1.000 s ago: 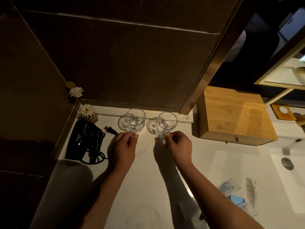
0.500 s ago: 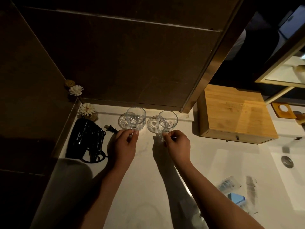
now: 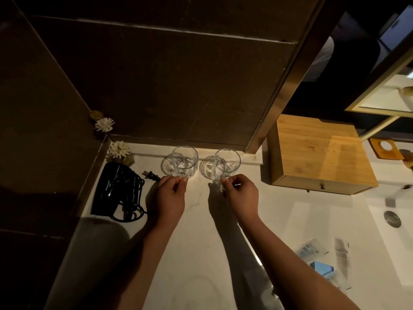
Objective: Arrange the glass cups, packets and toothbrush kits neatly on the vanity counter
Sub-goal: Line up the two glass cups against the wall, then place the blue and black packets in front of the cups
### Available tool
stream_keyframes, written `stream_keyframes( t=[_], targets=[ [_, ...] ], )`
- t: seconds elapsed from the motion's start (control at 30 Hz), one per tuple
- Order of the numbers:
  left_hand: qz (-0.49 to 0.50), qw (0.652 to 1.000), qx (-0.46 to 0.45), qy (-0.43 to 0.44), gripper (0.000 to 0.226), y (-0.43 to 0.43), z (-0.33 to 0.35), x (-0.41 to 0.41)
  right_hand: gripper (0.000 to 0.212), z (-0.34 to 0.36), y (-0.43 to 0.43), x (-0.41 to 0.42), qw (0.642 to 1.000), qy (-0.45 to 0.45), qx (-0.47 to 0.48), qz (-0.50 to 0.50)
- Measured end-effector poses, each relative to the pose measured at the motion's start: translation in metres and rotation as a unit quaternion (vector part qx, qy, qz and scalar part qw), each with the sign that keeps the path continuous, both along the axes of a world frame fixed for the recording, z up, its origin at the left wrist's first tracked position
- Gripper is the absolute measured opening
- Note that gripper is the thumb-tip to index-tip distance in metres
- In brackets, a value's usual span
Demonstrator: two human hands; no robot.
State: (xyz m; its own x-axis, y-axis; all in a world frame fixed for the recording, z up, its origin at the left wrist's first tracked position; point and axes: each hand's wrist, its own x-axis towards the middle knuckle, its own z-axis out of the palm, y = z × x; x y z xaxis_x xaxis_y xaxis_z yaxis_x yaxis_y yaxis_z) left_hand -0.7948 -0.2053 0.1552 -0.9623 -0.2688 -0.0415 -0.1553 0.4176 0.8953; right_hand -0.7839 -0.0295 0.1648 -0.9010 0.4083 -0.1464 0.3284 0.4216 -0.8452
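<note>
Two clear glass cups stand upright side by side at the back of the white vanity counter (image 3: 196,238), each on a round glass coaster. My left hand (image 3: 171,198) pinches the handle of the left glass cup (image 3: 185,161). My right hand (image 3: 242,195) pinches the handle of the right glass cup (image 3: 226,162). Near the front right lie a clear packet (image 3: 309,250), a blue-topped kit (image 3: 321,268) and a long clear sleeve with a dark comb (image 3: 342,258).
A black hair dryer (image 3: 116,191) with coiled cord and plug lies left of the cups. White artificial flowers (image 3: 118,149) sit in the back left corner. A bamboo drawer box (image 3: 317,157) stands to the right. The sink basin with its drain (image 3: 392,218) lies far right.
Both hands stay pinched on the cup handles. The cups have shifted only slightly toward the back wall.
</note>
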Motion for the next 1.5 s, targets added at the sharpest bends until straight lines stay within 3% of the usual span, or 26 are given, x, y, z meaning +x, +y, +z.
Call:
stream_keyframes(
  t=[0.57,0.77,0.87,0.97,1.07,1.27,1.37,1.5],
  targets=[
    [-0.009,1.0,-0.008,-0.014,0.02,0.0,-0.002,0.0,0.023,0.004,0.002,0.001,1.0,-0.005,-0.011,0.013],
    [-0.021,0.999,-0.006,-0.027,0.03,-0.004,-0.007,0.001,0.024,0.012,0.007,0.008,0.998,-0.008,-0.053,0.026],
    [-0.017,0.999,0.022,-0.044,0.034,-0.012,-0.008,0.011,0.02,0.022,0.017,0.022,0.997,-0.004,-0.067,0.032],
    [-0.007,0.998,0.021,-0.054,0.023,-0.016,-0.007,0.038,0.013,0.027,0.044,0.05,0.998,-0.003,-0.065,0.018],
    [-0.085,0.993,-0.039,-0.073,0.018,-0.002,-0.006,0.079,0.009,0.032,0.084,0.093,0.998,0.005,-0.049,-0.027],
    [-0.362,0.918,-0.125,-0.101,0.014,0.077,0.008,0.138,0.006,0.039,0.161,0.198,0.987,-0.022,0.012,-0.162],
    [-0.468,0.865,-0.167,-0.063,0.021,0.118,0.014,0.159,0.015,0.036,0.177,0.231,0.982,-0.071,0.082,-0.152],
    [-0.543,0.805,-0.238,0.011,0.042,0.158,0.017,0.174,0.025,0.028,0.188,0.253,0.978,-0.099,0.173,-0.067]
  ],
)
